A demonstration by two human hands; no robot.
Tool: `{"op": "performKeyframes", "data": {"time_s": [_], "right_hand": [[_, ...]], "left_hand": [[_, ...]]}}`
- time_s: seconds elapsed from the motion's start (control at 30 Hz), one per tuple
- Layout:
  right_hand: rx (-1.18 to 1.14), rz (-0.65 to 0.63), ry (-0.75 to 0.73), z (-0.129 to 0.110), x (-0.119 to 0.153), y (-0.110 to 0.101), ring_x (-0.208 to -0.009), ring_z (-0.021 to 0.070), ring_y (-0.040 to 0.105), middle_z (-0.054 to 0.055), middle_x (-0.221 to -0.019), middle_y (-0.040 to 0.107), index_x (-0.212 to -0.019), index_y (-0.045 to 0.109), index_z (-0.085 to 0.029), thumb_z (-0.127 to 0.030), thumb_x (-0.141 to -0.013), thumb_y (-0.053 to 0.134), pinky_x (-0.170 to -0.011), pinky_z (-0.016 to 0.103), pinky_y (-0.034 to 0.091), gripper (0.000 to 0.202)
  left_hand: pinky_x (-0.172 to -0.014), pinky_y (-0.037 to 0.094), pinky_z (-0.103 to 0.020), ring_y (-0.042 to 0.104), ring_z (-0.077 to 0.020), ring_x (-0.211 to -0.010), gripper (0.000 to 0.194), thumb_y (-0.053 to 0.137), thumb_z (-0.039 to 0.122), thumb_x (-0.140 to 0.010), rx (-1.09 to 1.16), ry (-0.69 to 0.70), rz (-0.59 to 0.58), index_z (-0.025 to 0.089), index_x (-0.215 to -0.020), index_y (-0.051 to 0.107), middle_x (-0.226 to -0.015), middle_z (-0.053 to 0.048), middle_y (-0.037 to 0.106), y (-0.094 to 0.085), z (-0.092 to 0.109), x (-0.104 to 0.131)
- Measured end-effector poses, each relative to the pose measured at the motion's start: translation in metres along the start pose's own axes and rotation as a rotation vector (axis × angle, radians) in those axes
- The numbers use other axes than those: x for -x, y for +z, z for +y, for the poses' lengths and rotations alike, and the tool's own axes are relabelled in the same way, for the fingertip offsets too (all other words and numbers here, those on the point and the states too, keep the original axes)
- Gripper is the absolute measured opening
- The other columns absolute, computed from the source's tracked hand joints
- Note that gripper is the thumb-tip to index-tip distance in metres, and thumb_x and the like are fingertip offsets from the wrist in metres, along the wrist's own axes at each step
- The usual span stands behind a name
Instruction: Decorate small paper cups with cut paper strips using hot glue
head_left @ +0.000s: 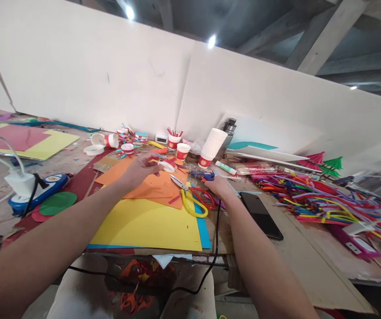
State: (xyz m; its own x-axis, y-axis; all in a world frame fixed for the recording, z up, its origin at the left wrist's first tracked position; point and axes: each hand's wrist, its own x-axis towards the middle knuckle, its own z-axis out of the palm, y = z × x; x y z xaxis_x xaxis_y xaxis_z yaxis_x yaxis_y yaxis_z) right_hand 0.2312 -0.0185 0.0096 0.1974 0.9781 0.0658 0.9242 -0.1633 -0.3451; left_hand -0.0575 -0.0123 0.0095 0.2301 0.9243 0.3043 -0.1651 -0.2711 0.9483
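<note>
My left hand is closed on a small white paper cup piece, held over orange paper sheets. To the right, my right hand wraps round a blue glue gun with a black cord running down from it. Between the hands lie scissors with yellow handles and another pair of handles in red. Under the orange sheets is yellow paper with blue paper below it. A red and white paper cup stands just behind the hands.
A tall stack of paper cups stands behind my right hand. A black phone lies right of my forearm, with colourful pipe cleaners beyond. A blue power strip sits at left. The black cord hangs over the table's front edge.
</note>
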Motion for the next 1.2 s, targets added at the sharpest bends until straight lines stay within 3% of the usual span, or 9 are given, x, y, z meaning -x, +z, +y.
{"op": "performKeyframes", "data": {"time_s": [0.1, 0.2, 0.27, 0.37, 0.53, 0.83, 1.0, 1.2], "right_hand": [[-0.193, 0.056, 0.006, 0.0, -0.003, -0.004, -0.08, 0.0228, 0.067, 0.01, -0.094, 0.072, -0.11, 0.065, -0.017, -0.032, -0.081, 0.056, -0.068, 0.032, 0.052, 0.034], [-0.62, 0.053, -0.043, -0.008, 0.002, -0.011, -0.075, 0.017, 0.063, 0.006, -0.096, 0.069, -0.105, 0.06, -0.02, -0.03, -0.076, 0.058, -0.063, 0.028, 0.053, 0.03], [-0.97, -0.028, -0.112, -0.015, 0.009, -0.017, -0.076, 0.0146, 0.06, 0.004, -0.098, 0.068, -0.098, 0.058, -0.021, -0.028, -0.069, 0.066, -0.063, 0.026, 0.052, 0.031], [-1.191, -0.18, -0.215, -0.022, 0.02, -0.028, -0.07, 0.0112, 0.057, 0.002, -0.096, 0.068, -0.097, 0.059, -0.02, -0.027, -0.067, 0.071, -0.06, 0.024, 0.047, 0.033], [-1.203, -0.283, -0.359, -0.02, 0.031, -0.041, -0.06, 0.0092, 0.049, 0.0, -0.081, 0.064, -0.091, 0.061, -0.019, -0.029, -0.074, 0.072, -0.057, 0.025, 0.038, 0.022], [-1.15, -0.39, -0.379, -0.018, 0.035, -0.038, -0.063, 0.0114, 0.047, -0.004, -0.067, 0.055, -0.081, 0.053, -0.02, -0.032, -0.076, 0.074, -0.062, 0.027, 0.035, 0.024], [-1.189, -0.415, -0.33, -0.022, 0.039, -0.037, -0.062, 0.0108, 0.047, -0.004, -0.068, 0.057, -0.077, 0.05, -0.02, -0.032, -0.073, 0.075, -0.063, 0.026, 0.036, 0.028], [-1.208, -0.433, -0.326, -0.025, 0.042, -0.038, -0.061, 0.0093, 0.046, -0.003, -0.076, 0.06, -0.087, 0.056, -0.02, -0.031, -0.07, 0.076, -0.06, 0.025, 0.035, 0.029]], "left_hand": [[-0.069, 0.053, -0.028, 0.064, -0.0142, -0.071, 0.025, 0.078, 0.024, -0.069, -0.157, 0.158, -0.038, 0.02, -0.093, 0.072, -0.08, -0.002, 0.07, 0.0, 0.003, 0.0], [-0.076, 0.055, -0.031, 0.068, -0.0188, -0.085, 0.019, 0.079, 0.026, -0.07, -0.198, 0.338, -0.073, 0.019, -0.086, 0.072, -0.094, -0.007, 0.072, -0.002, 0.003, -0.001], [-0.075, 0.055, -0.031, 0.068, -0.0194, -0.087, 0.017, 0.079, 0.027, -0.071, -0.229, 0.417, -0.088, 0.019, -0.085, 0.071, -0.096, -0.009, 0.072, -0.004, 0.003, -0.002], [-0.072, 0.055, -0.029, 0.068, -0.0196, -0.09, 0.016, 0.079, 0.027, -0.072, -0.257, 0.483, -0.079, 0.018, -0.082, 0.071, -0.095, -0.011, 0.073, -0.007, 0.005, -0.002], [-0.07, 0.056, -0.029, 0.068, -0.0205, -0.092, 0.016, 0.079, 0.027, -0.072, -0.241, 0.459, -0.06, 0.017, -0.08, 0.07, -0.098, -0.012, 0.072, -0.01, 0.01, -0.001], [-0.069, 0.056, -0.03, 0.068, -0.0212, -0.091, 0.018, 0.08, 0.029, -0.071, -0.223, 0.464, -0.039, 0.018, -0.079, 0.069, -0.096, -0.011, 0.071, -0.011, 0.011, -0.002], [-0.07, 0.056, -0.03, 0.068, -0.0212, -0.091, 0.02, 0.081, 0.028, -0.07, -0.228, 0.471, -0.045, 0.018, -0.081, 0.068, -0.096, -0.011, 0.072, -0.01, 0.01, -0.001], [-0.07, 0.057, -0.03, 0.068, -0.0203, -0.089, 0.02, 0.081, 0.026, -0.07, -0.206, 0.487, -0.054, 0.018, -0.083, 0.069, -0.095, -0.011, 0.071, -0.009, 0.009, 0.0]]}}
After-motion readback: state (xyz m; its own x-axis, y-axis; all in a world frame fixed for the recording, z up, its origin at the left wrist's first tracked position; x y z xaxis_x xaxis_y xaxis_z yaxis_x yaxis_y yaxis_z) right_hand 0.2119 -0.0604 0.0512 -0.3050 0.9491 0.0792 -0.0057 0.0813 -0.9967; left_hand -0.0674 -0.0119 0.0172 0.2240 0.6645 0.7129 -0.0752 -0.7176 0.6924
